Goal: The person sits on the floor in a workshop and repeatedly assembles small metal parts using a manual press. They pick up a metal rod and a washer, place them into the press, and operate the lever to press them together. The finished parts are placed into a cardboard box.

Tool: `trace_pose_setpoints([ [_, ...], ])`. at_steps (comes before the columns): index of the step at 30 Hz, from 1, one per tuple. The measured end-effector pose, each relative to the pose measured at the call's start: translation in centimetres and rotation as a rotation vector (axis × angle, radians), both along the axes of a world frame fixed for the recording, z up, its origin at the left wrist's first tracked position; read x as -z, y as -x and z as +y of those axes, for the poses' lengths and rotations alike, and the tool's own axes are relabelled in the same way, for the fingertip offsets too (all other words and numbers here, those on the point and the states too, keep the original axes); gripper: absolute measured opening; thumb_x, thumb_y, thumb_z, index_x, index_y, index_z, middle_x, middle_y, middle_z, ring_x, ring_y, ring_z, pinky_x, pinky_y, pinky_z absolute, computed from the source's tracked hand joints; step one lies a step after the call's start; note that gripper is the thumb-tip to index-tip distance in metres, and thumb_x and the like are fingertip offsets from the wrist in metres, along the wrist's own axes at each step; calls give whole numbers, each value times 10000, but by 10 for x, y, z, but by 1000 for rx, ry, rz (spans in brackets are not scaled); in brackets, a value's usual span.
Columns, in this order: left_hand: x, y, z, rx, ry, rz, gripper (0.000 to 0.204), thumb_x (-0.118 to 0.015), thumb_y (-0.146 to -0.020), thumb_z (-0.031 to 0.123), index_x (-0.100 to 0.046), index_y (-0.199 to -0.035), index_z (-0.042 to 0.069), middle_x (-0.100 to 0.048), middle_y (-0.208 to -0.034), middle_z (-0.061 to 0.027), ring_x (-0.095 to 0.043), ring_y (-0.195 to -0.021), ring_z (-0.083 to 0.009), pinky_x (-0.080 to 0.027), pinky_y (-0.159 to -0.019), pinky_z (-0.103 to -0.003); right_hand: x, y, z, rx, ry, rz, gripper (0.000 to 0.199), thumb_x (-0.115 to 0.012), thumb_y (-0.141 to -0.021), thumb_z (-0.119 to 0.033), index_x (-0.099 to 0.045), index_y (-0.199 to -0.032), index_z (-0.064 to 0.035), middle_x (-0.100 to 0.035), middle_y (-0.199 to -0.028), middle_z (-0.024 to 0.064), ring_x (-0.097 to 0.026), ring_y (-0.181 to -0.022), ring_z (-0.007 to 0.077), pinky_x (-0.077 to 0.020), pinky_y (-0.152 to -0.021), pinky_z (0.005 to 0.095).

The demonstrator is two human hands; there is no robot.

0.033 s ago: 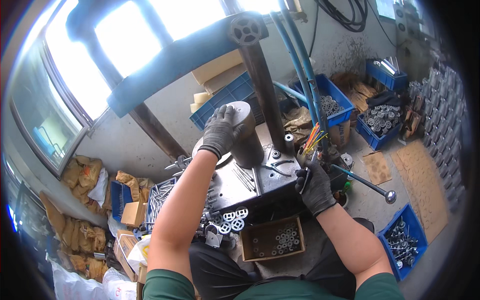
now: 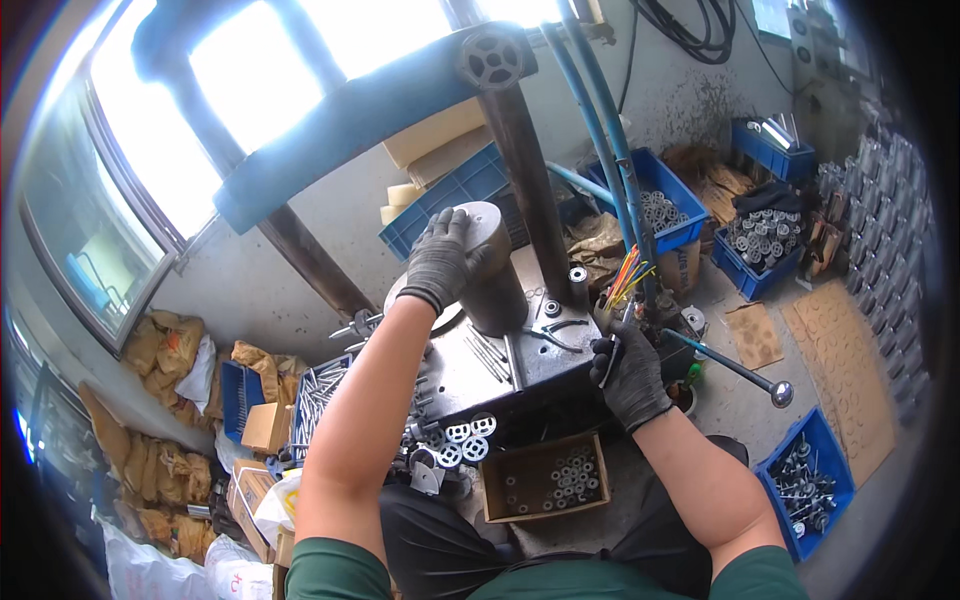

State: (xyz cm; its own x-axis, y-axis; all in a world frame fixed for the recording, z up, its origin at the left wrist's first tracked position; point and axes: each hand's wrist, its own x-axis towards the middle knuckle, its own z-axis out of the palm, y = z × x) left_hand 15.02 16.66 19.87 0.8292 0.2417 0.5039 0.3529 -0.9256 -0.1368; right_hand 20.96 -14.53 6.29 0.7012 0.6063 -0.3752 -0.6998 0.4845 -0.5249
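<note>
My left hand (image 2: 440,262), in a dark grey glove, lies on the upper side of a thick metal cylinder (image 2: 500,300), its fingers at the top rim and its thumb across the side. The cylinder stands upright on a metal press table (image 2: 455,385). My right hand (image 2: 632,378), also gloved, is closed around a slim metal rod (image 2: 613,358) at the table's right edge. Just beyond it stands a bundle of coloured thin strips (image 2: 627,278). Between the hands lie pliers (image 2: 556,336), several thin rods (image 2: 487,358) and a small ring (image 2: 551,308).
Steel columns (image 2: 525,180) and a blue crossbeam (image 2: 350,125) rise behind the table. A lever with a ball end (image 2: 781,394) sticks out at the right. Below sits a box of rings (image 2: 492,490); blue bins (image 2: 843,490) and sacks (image 2: 165,345) stand around.
</note>
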Motion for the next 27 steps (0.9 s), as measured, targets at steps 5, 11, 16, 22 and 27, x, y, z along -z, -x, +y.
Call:
trace_pose_setpoints([
  [5, -5, -2, -13, -2, 78, -54, 708, -723, -952, 491, -583, -1473, 32, -587, -1506, -199, -566, -1375, -413, -454, -1172, -490, -2, 2, 2, 4, 5, 11, 163, -730, -951, -297, -647, -1051, -198, -672, -795, 5, -618, -606, 145, -494, -566, 333],
  [11, -13, 3, -22, -14, 71, -46, 658, -752, -924, 472, -634, -1422, 58, -645, -1430, -182, -609, -1301, -404, -474, -1137, -494, 0, 2, 8, -42, -24, -16, 157, -722, -972, -296, -650, -1063, -190, -672, -793, 7, -631, -611, 149, -520, -576, 328],
  [16, -5, 8, -18, -28, 12, -94, 618, -789, -905, 420, -656, -1392, 64, -663, -1387, -194, -628, -1259, -400, -477, -1116, -512, -6, 11, 16, -53, 37, -104, 188, -751, -973, -304, -700, -1058, -145, -724, -837, 46, -689, -684, 187, -551, -635, 345],
  [22, 49, 53, -88, 317, 592, -523, 538, -819, -927, 217, -630, -1405, 61, -682, -1303, -163, -647, -1222, -328, -500, -1094, -410, 5, 14, 22, 22, 113, -686, 167, -736, -1019, -198, -731, -1131, -74, -722, -952, 13, -661, -855, 112, -536, -765, 300],
  [27, 152, 105, -169, 553, 1724, -419, 735, -789, -1000, 164, -389, -1612, 94, -559, -1464, -100, -545, -1368, -231, -454, -1173, -384, 9, 37, 26, -14, 339, -1244, 259, -768, -979, -173, -747, -1140, 28, -733, -1022, 146, -708, -963, 261, -561, -897, 392],
])
